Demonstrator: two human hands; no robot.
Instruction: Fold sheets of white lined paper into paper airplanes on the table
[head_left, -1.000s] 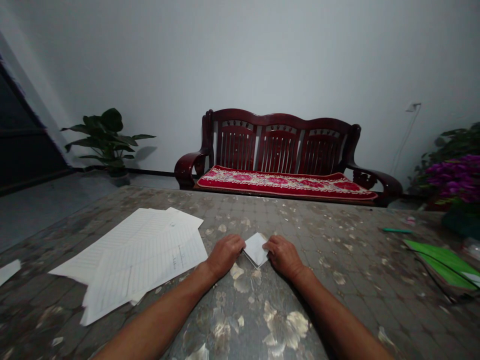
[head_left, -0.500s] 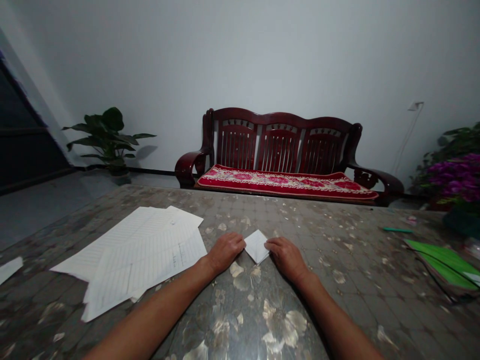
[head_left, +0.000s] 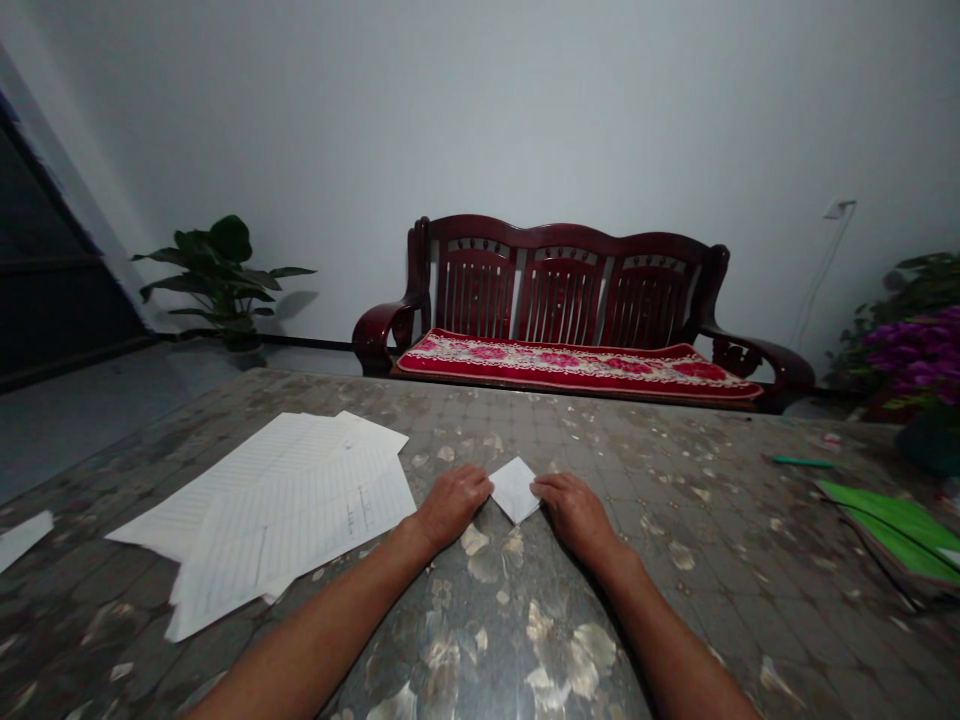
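Observation:
A small piece of white paper folded into a diamond (head_left: 514,490) lies on the mottled table top (head_left: 675,500) between my hands. My left hand (head_left: 452,507) touches its left corner, and my right hand (head_left: 574,518) is against its right corner. The fingers of both hands are together and bent over the paper's edges. Nothing else is under either hand.
Loose lined paper sheets (head_left: 289,510) lie left of my left hand, with a white scrap (head_left: 22,540) near the left edge. To the right are a green pen (head_left: 802,461) and green notebooks (head_left: 892,535). Beyond the table's far edge stand a wooden bench (head_left: 570,290) and potted plants.
The folded paper has gone from tilted, with one edge showing, to lying flatter as a diamond between my hands. The whole view has shifted slightly.

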